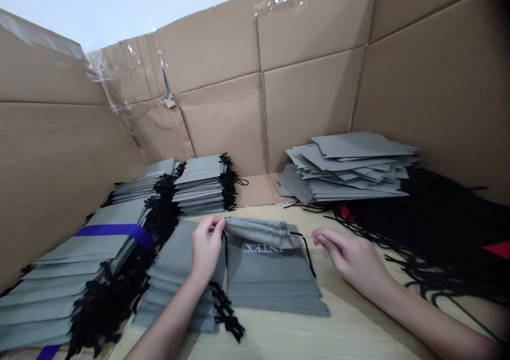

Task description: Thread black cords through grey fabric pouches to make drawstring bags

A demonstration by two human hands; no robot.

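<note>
A grey drawstring pouch printed INTEX lies flat on the wooden table in front of me, its top edge bunched. My left hand pinches the pouch's left top corner where a black cord comes out. My right hand pinches the thin black cord that leaves the pouch's right side, pulled out to the right. Under my left forearm sits a stack of finished grey pouches with black cords hanging at its edge.
More pouch stacks fill the left: one with a blue band and two at the back. A pile of flat grey pieces lies at the back right, beside a heap of black cords. Cardboard walls surround the table.
</note>
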